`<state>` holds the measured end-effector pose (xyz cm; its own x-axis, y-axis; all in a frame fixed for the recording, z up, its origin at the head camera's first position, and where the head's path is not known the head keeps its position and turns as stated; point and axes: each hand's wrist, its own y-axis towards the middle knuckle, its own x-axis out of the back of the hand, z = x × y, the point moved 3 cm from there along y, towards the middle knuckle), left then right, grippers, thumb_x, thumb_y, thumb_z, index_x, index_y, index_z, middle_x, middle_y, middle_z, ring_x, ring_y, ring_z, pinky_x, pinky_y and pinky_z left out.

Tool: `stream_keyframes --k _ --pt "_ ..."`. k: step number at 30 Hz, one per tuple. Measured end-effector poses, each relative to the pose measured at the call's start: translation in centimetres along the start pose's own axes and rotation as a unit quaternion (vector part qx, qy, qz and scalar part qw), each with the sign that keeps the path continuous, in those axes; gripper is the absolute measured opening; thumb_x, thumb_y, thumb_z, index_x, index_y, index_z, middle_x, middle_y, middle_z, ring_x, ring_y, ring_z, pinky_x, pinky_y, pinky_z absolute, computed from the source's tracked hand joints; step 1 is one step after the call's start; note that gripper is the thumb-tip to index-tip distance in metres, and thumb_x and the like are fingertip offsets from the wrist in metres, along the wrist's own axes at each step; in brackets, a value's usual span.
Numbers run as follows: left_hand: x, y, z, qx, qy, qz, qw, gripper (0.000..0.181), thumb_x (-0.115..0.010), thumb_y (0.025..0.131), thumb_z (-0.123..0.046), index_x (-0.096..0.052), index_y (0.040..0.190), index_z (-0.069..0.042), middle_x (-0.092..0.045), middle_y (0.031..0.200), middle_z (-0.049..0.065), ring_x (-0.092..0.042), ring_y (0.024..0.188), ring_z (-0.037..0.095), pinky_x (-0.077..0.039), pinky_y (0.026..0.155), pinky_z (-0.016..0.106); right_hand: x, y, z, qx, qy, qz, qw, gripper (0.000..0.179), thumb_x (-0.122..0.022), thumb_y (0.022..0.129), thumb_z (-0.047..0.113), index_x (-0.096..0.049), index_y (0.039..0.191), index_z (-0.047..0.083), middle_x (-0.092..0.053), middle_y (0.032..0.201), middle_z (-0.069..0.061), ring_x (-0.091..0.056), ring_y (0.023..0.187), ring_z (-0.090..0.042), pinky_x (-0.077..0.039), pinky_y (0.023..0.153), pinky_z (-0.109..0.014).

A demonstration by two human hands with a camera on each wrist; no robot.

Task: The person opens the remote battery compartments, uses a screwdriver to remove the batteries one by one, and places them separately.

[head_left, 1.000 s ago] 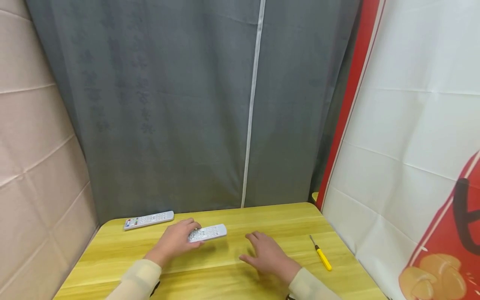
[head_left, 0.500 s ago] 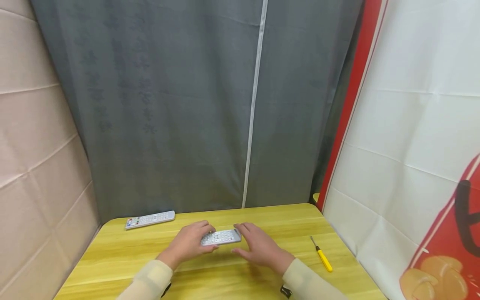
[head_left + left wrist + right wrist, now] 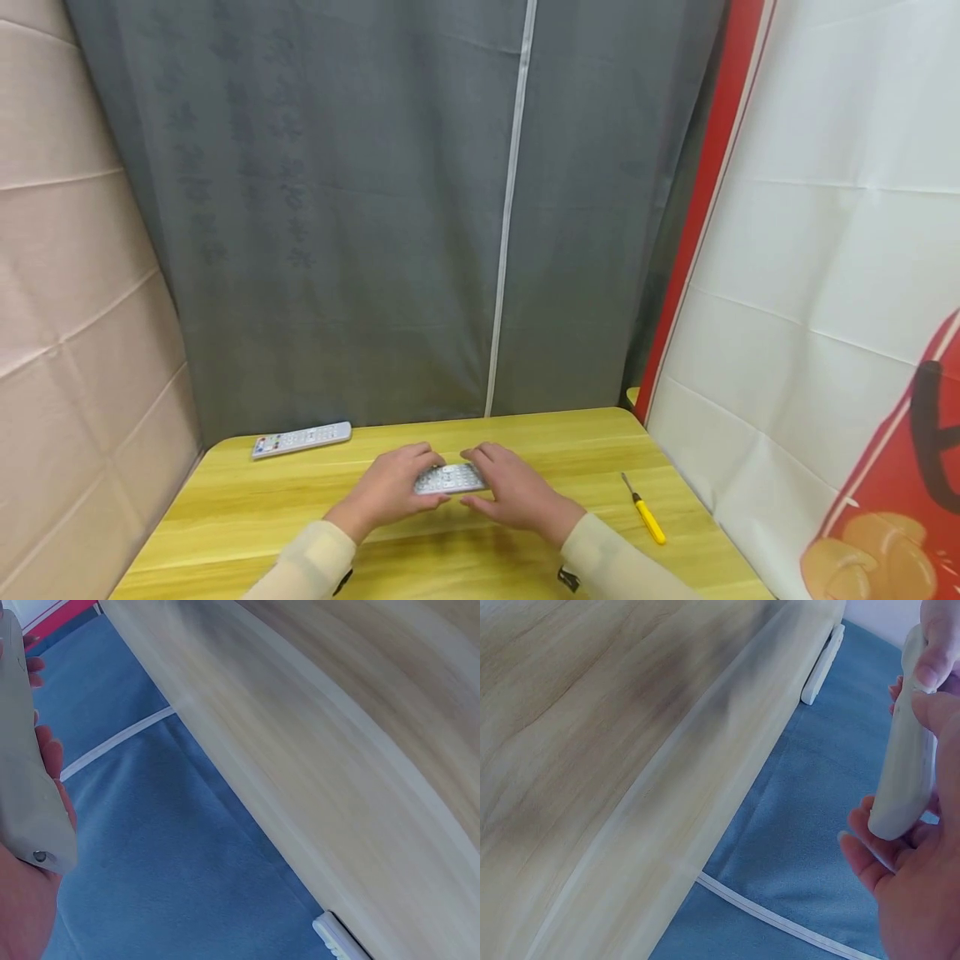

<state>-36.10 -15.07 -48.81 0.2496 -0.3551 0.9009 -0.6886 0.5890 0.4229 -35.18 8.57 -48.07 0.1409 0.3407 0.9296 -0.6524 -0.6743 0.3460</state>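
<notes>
A light grey remote control (image 3: 451, 479) with rows of buttons is held over the middle of the table. My left hand (image 3: 390, 490) grips its left end, thumb along the near edge. At the other end my right hand (image 3: 523, 493) holds it, fingers over the far side and thumb in front. The right wrist view has the remote's pale side (image 3: 902, 769) between both hands, raised above the table. In the left wrist view its grey back (image 3: 28, 772) shows a small round screw hole. Both ends of the button face are hidden by the hands.
A second remote control (image 3: 302, 440) lies at the table's back left. On the right is a screwdriver (image 3: 647, 517) with a yellow handle. The wood-grain table (image 3: 225, 525) ends at a grey curtain (image 3: 360, 250), with a white panel (image 3: 810, 250) along the right.
My left hand has carried the remote control rightward to the middle. My right hand, earlier apart from it, has come to its right end and taken hold.
</notes>
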Motion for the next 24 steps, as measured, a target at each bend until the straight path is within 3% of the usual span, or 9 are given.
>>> stream_keyframes --k 11,24 --pt "0.0 0.6 -1.1 -0.029 -0.004 -0.019 0.9994 0.041 -0.089 0.09 -0.051 -0.075 0.117 -0.025 -0.062 0.103 -0.014 -0.055 0.085 0.002 -0.051 0.07 0.025 0.0 0.0 0.1 0.048 0.0 0.003 0.9988 0.048 -0.071 0.109 0.045 -0.062 0.146 0.015 -0.063 0.126 0.002 -0.061 0.109 -0.009 -0.056 0.095 -0.028" --pt "0.2 0.8 -1.6 -0.044 -0.02 -0.013 0.9988 0.042 -0.092 0.087 -0.046 -0.074 0.12 -0.026 -0.061 0.105 -0.015 -0.056 0.088 0.003 -0.052 0.074 0.026 0.1 0.0 0.1 0.073 0.024 0.005 0.997 0.044 -0.072 0.109 0.042 -0.063 0.142 0.016 -0.061 0.118 0.006 -0.057 0.098 -0.003 -0.052 0.087 -0.02"
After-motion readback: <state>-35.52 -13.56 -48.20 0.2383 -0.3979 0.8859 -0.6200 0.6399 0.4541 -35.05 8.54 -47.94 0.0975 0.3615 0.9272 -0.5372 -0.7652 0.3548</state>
